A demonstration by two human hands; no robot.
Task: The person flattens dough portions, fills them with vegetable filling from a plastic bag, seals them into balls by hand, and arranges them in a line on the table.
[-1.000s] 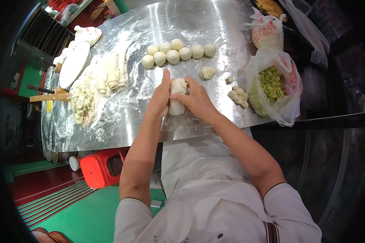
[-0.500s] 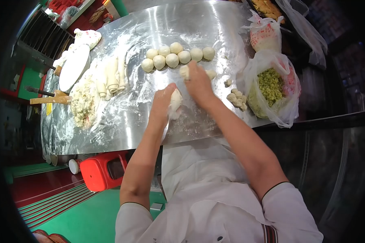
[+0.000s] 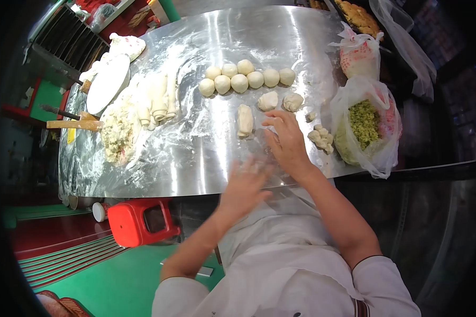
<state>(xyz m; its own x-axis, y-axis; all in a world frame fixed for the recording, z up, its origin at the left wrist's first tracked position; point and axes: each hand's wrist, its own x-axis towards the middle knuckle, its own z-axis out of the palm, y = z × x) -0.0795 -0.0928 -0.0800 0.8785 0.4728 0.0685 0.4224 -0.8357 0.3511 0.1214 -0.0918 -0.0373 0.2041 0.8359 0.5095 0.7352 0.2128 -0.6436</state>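
My left hand [image 3: 247, 182] is blurred by motion at the table's near edge, its fingers spread and nothing in them. Over the steel my right hand [image 3: 286, 141] has bent fingers held apart, holding nothing I can see. Its fingertips are just below two torn dough lumps [image 3: 268, 101] [image 3: 292, 102]. To its left lies a short dough roll [image 3: 245, 121]. Several smooth dough balls [image 3: 239, 83] sit in two rows farther back. A knobbly dough cluster [image 3: 321, 138] and a small dough bit [image 3: 310, 116] rest to the right of my right hand.
The floured steel table [image 3: 190, 174] carries long dough rolls [image 3: 157, 100], a crumbly pale mass [image 3: 116, 129], a white oval board [image 3: 108, 84] and a wooden-handled tool [image 3: 74, 124] at left. A bag of green filling [image 3: 364, 124] stands right. A red stool [image 3: 129, 224] is below.
My left hand has left the dough roll on the table and drawn back towards my body. My right hand has let go of a dough lump and moved nearer and right. The view has shifted slightly.
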